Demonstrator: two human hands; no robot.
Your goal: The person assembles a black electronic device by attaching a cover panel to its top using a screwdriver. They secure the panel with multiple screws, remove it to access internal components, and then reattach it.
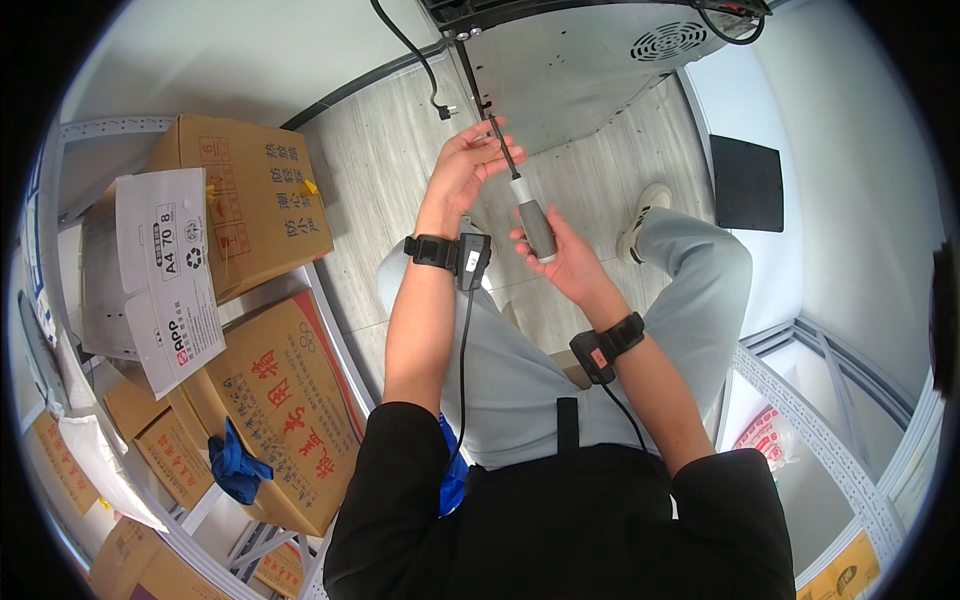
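Observation:
A screwdriver (537, 228) with a grey handle and a long dark shaft points up and slightly left, its tip beside the edge of a large metal-panelled appliance (560, 80). My right hand (573, 262) is closed around the handle's lower end. Higher up, my left hand (465, 168) has its fingers at the shaft near the tip, steadying it. Whether a screw sits at the tip is too small to tell. A vented round grille (668, 41) shows on the appliance's panel.
A black cable with a plug (445, 112) hangs left of the appliance. Cardboard boxes (255, 205) fill the shelving at left, with a blue cloth bundle (238, 465) on one. A black flat panel (747, 183) leans at right. Metal shelving (800, 400) stands at lower right.

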